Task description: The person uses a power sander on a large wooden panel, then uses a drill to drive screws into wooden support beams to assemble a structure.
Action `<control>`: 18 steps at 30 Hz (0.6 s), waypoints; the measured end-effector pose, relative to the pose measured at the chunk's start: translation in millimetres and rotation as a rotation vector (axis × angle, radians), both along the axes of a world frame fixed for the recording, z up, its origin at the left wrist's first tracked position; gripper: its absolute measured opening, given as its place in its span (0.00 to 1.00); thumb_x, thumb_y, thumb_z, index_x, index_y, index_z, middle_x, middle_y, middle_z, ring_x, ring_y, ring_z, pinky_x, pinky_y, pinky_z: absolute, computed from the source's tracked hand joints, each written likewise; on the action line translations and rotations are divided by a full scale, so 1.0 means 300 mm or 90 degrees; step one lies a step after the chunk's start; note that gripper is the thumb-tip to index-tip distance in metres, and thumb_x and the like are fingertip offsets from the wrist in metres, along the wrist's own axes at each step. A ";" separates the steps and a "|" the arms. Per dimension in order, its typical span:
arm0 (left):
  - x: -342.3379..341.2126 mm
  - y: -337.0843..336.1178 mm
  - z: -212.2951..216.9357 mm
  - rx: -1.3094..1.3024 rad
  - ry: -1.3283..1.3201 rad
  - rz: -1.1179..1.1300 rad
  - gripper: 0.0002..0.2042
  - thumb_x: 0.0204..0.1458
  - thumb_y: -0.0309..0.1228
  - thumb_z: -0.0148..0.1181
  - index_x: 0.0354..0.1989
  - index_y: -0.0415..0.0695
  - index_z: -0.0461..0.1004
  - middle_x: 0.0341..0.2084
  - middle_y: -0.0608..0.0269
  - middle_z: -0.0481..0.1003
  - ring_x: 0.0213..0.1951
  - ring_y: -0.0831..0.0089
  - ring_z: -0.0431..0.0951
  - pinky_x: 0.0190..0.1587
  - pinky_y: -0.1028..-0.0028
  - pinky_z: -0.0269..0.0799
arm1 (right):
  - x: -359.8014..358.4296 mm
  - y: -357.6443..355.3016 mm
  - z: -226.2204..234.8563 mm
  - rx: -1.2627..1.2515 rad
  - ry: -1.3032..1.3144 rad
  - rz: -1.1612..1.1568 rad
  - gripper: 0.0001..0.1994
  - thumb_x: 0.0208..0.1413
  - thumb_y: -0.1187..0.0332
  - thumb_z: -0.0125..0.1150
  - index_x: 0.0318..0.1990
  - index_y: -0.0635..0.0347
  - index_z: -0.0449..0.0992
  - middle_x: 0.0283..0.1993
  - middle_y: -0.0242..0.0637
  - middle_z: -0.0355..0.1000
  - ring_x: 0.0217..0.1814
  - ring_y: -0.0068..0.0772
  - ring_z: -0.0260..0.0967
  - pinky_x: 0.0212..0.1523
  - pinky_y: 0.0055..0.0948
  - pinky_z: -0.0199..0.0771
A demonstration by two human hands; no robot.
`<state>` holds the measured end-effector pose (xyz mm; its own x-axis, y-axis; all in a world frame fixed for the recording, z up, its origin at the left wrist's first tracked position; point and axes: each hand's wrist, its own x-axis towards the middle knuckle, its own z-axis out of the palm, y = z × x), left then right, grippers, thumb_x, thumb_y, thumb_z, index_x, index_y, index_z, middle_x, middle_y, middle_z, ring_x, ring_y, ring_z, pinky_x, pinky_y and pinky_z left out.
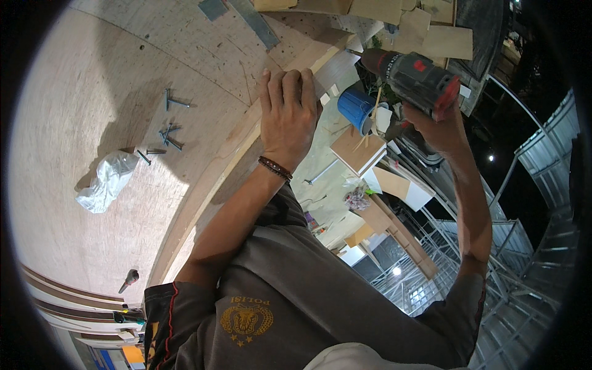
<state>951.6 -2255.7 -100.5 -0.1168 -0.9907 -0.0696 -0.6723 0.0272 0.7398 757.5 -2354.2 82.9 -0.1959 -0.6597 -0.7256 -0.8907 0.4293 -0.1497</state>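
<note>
My right hand [436,126] is wrapped round the grip of a black and red cordless drill [414,77]. The drill's bit points left at the far end of the wooden panel's edge; I cannot tell whether it touches anything there. My left hand [288,117] lies palm down on the rim of the large wooden panel [209,139], fingers stretched over the wood and thumb at the outer side. Left of that hand, several loose screws [169,135] are scattered on the panel. Beside them sits a crumpled clear plastic bag [110,182].
Flat metal strips [256,23] lie on the panel's far part. A dark pointed tool [129,280] rests at its near left. Below, past the edge, stand a blue bucket [356,111] and a wooden box [359,150]. Board offcuts [447,42] are piled at the far right.
</note>
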 end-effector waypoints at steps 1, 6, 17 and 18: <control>-0.001 0.001 0.001 -0.002 -0.001 0.002 0.34 0.44 0.36 0.74 0.61 0.42 0.67 0.52 0.52 0.69 0.59 0.52 0.66 0.70 0.48 0.57 | -0.012 0.014 -0.007 -0.016 0.008 0.010 0.32 0.50 0.71 0.70 0.61 0.66 0.62 0.52 0.43 0.75 0.51 0.31 0.74 0.54 0.32 0.76; 0.000 0.007 0.007 -0.003 0.003 0.009 0.35 0.44 0.36 0.74 0.61 0.43 0.67 0.53 0.52 0.69 0.59 0.51 0.66 0.69 0.48 0.58 | 0.011 -0.001 -0.016 -0.034 -0.063 -0.046 0.29 0.47 0.69 0.72 0.56 0.66 0.67 0.49 0.42 0.75 0.48 0.31 0.74 0.50 0.33 0.76; 0.087 -0.003 0.011 -0.080 0.137 0.114 0.23 0.49 0.36 0.71 0.54 0.43 0.76 0.49 0.52 0.73 0.53 0.52 0.70 0.58 0.55 0.66 | 0.017 -0.028 -0.046 -0.047 -0.057 0.049 0.26 0.47 0.75 0.70 0.55 0.66 0.67 0.43 0.39 0.77 0.41 0.31 0.77 0.40 0.30 0.80; 0.136 0.002 -0.005 -0.084 0.134 0.131 0.21 0.50 0.36 0.70 0.53 0.44 0.77 0.48 0.53 0.73 0.52 0.53 0.70 0.58 0.56 0.67 | -0.018 -0.013 -0.062 -0.090 -0.130 0.029 0.25 0.47 0.77 0.68 0.55 0.66 0.68 0.43 0.38 0.78 0.39 0.27 0.77 0.34 0.26 0.79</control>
